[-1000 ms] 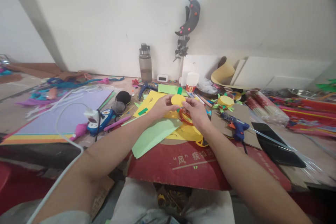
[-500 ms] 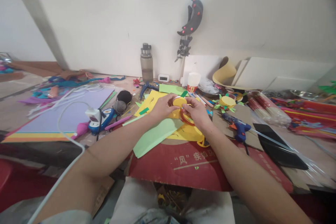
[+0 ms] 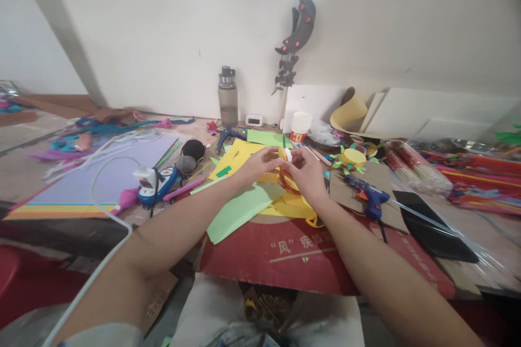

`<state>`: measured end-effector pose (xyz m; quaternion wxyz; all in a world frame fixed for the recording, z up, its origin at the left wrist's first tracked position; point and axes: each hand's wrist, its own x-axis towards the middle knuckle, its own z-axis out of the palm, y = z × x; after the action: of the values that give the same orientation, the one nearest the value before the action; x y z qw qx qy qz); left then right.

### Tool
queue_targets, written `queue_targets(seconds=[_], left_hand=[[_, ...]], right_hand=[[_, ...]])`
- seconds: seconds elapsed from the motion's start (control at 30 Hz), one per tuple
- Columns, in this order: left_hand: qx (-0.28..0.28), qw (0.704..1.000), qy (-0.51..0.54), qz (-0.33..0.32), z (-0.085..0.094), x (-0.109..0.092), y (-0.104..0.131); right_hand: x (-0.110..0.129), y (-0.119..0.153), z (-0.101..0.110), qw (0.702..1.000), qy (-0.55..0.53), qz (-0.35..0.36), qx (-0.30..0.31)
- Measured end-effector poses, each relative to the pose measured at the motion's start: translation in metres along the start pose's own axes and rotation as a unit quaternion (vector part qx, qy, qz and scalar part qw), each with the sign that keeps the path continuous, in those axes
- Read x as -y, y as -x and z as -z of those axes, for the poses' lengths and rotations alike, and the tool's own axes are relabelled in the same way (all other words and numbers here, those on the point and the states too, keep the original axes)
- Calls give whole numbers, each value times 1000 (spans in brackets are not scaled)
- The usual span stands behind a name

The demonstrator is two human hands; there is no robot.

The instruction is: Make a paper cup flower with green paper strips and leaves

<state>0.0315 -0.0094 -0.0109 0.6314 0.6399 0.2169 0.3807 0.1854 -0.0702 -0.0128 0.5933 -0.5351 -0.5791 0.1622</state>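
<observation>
Both hands meet over the middle of the bench around a small round yellow-and-white disc (image 3: 288, 155) with a green strip at its top. The disc is turned edge-on, its white side towards the right. My left hand (image 3: 260, 165) pinches it from the left, fingertips closed. On the other side, my right hand (image 3: 307, 173) has its thumb and fingers closed on the disc too. Just below the hands is a red ring (image 3: 284, 181), partly covered by my right hand. Yellow paper (image 3: 234, 156) and pale green paper (image 3: 244, 211) lie underneath.
Right of the hands are a blue glue gun (image 3: 373, 199) and a round yellow piece with green strips (image 3: 353, 156). A red cardboard sheet (image 3: 280, 260) covers the front edge. A bottle (image 3: 228, 98) and a paper cup (image 3: 300, 127) stand behind; a power strip (image 3: 163, 181) sits left.
The disc has turned from showing its yellow face to nearly edge-on, with its white side visible. Both hands have shifted slightly right and keep their hold.
</observation>
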Motion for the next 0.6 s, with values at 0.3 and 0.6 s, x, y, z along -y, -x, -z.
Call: queue_targets(seconds=[0.3, 0.6], left_hand=[[9, 989, 149, -1, 1, -3, 2], [39, 982, 181, 32, 3, -2, 1]], right_hand=[[7, 5, -1, 995, 10, 93, 45], [4, 3, 2, 999, -5, 41, -23]])
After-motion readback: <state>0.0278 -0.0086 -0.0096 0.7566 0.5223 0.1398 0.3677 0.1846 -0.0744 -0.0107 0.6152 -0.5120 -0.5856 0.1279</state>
